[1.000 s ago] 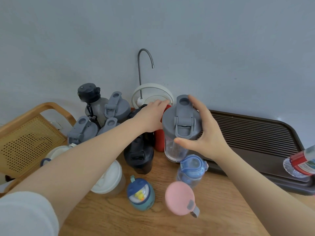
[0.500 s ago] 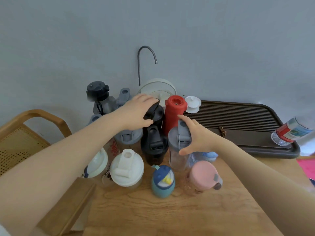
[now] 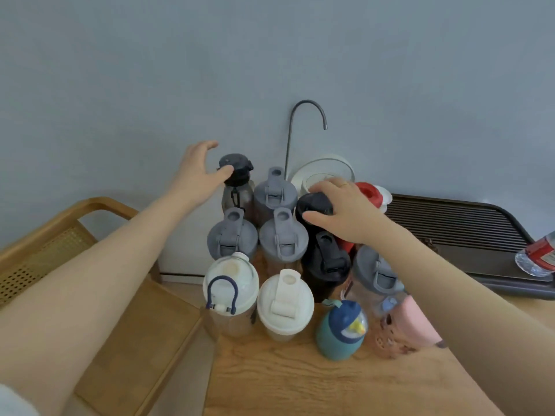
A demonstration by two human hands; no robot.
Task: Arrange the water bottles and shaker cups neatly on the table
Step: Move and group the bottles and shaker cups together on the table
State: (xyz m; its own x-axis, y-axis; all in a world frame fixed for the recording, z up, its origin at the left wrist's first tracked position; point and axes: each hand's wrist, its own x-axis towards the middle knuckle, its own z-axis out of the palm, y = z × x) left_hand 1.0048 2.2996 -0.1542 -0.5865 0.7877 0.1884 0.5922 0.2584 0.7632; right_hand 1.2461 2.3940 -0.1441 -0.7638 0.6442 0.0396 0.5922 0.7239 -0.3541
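Note:
Bottles and shaker cups stand packed in rows at the wooden table's [image 3: 300, 382] back left. My left hand [image 3: 198, 172] reaches over the far-left grey bottle with a black cap [image 3: 235, 171]; its thumb touches the cap and the fingers are spread. My right hand [image 3: 339, 211] grips the lid of a black shaker [image 3: 315, 207] at the back, beside a red bottle [image 3: 368, 192]. Three grey-lidded shakers [image 3: 274, 192] [image 3: 232, 238] [image 3: 283, 240] stand between my hands. A second black shaker [image 3: 327, 265] and another grey-lidded one [image 3: 377, 274] sit under my right forearm.
The front row holds a clear bottle with a blue loop [image 3: 229, 292], a white-lidded shaker [image 3: 285, 304], a teal child's bottle [image 3: 342, 328] and a pink bottle [image 3: 405, 328]. A water dispenser [image 3: 322, 172], a dark tea tray [image 3: 468, 235] with a lying plastic bottle [image 3: 537, 256], and a wooden chair [image 3: 45, 244] surround them.
My left hand left the black shaker and swung left to the black-capped bottle. My right hand let go of the grey-lidded shaker and took the back black shaker's lid. The camera shifted.

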